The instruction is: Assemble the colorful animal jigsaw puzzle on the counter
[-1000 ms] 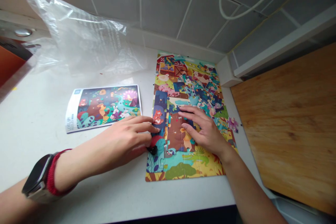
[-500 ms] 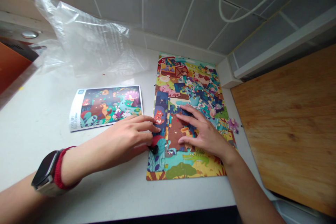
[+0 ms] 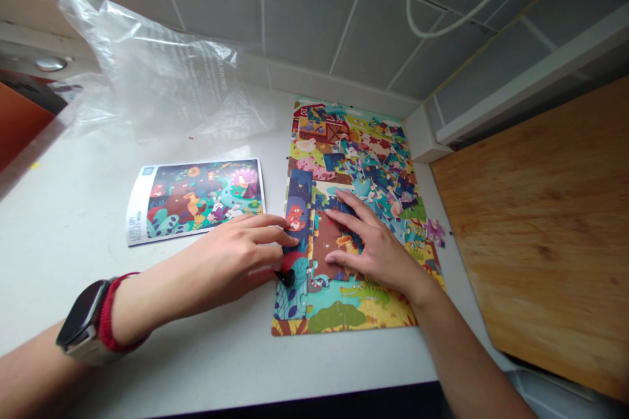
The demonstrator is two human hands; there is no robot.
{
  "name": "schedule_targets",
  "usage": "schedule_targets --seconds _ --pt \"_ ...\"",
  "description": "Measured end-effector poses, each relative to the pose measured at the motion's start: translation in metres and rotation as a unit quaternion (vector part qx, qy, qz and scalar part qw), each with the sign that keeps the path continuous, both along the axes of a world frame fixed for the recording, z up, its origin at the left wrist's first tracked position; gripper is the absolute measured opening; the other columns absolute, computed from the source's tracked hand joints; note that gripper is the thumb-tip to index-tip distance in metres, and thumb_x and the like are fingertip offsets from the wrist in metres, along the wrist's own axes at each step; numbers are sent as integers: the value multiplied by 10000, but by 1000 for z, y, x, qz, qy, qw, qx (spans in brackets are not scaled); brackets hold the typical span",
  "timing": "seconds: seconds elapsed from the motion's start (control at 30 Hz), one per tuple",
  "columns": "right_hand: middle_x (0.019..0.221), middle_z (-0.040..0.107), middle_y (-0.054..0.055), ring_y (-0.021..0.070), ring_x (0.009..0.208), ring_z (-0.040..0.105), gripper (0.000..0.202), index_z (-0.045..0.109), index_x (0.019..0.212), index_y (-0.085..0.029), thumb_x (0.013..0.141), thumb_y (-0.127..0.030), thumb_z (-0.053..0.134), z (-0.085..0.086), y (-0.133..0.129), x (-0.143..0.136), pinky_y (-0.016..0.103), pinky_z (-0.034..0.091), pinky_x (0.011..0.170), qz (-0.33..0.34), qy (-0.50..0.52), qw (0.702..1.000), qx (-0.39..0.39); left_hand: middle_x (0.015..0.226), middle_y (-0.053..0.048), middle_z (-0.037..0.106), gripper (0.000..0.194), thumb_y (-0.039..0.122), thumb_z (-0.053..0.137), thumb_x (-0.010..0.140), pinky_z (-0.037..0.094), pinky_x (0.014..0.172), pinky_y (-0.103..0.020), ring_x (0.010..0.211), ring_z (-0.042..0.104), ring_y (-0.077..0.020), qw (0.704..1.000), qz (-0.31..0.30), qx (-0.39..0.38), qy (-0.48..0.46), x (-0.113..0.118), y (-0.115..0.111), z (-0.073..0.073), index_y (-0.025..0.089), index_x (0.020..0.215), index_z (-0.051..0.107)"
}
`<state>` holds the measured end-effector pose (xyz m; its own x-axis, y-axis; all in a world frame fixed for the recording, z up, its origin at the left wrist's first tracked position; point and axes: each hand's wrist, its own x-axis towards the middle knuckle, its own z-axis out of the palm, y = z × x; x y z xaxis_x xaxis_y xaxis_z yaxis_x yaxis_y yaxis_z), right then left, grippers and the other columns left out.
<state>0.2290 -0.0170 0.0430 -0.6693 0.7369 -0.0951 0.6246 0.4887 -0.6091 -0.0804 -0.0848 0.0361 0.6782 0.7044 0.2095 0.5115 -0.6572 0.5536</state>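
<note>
A completed farm jigsaw puzzle (image 3: 341, 317) lies on the white table, with other pieces on top of it. My left hand (image 3: 250, 245) rests at its left edge, fingers stretched out and touching a joined strip of puzzle pieces (image 3: 299, 200) that shows a fox. A small black thing (image 3: 286, 277) by my left thumb is too unclear to name. My right hand (image 3: 366, 236) lies with fingers spread on a joined block of pieces with a brown bear (image 3: 324, 245), partly covering it. A narrow gap separates strip and block. Several loose puzzle pieces (image 3: 393, 177) are heaped beyond my right hand.
Left of the puzzle lies a picture leaflet (image 3: 201, 200) with a forest scene. Behind it is a crumpled clear plastic bag (image 3: 162, 78). A wooden board (image 3: 540, 229) stands at the right, and a tiled wall (image 3: 309, 13) closes off the back.
The view has shifted slightly. Both hands stay in nearly the same places on the strip and the bear block; no piece has clearly moved.
</note>
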Motion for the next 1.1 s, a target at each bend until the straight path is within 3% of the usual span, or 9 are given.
schedule_targets --seconds 0.2,0.43,0.8,0.87,0.97,1.03,1.1 --pt "1672 429 88 342 1570 374 725 605 1506 -326 842 -397 888 1 2 -3 599 338 1295 -8 14 1000 10 1343 -23 725 107 192 643 1026 539 1073 -403 1311 610 -266 1000 -3 -3 1 -1 0 -3 263 1063 714" --pt "1448 585 69 315 1415 523 741 621 1483 -362 805 -293 912 7 12 -19 544 421 1247 -39 16 998 43 1320 -7 732 125 167 656 1009 542 1078 -394 1302 620 -256 1000 5 -16 -4 0 0 -1 268 1046 720" --pt "1423 580 113 356 1330 576 851 597 1498 -303 736 -380 969 29 35 -42 546 486 1166 22 -107 992 60 1290 -18 744 91 177 678 1001 541 1061 -384 1264 635 -251 1000 2 -18 -11 0 1 -1 256 1011 722" --pt "1434 572 131 376 1333 567 786 632 1445 -280 740 -362 969 36 35 -48 556 493 1145 39 -137 987 77 1289 -18 743 92 180 677 1003 540 1061 -389 1256 638 -252 1000 5 -15 -11 1 2 -1 255 1018 726" --pt "1344 604 135 360 1273 593 494 711 1245 -237 805 -307 923 44 30 -53 502 533 1057 73 -163 979 100 1285 -23 744 103 177 688 997 542 1058 -386 1260 638 -252 1000 7 -11 -12 2 1 -1 258 1036 735" --pt "1192 640 100 304 1125 646 335 721 1150 -234 857 -279 878 45 27 -52 421 559 935 97 -169 978 77 1272 -29 748 108 169 693 991 538 1061 -392 1269 633 -257 1000 5 -9 -12 2 1 -1 255 1041 738" --pt "1108 640 63 255 1011 658 340 715 1172 -255 869 -280 869 45 25 -49 357 546 851 116 -166 979 30 1265 -36 748 115 161 693 988 536 1060 -400 1271 630 -262 1000 1 -7 -11 2 0 -1 249 1047 736"
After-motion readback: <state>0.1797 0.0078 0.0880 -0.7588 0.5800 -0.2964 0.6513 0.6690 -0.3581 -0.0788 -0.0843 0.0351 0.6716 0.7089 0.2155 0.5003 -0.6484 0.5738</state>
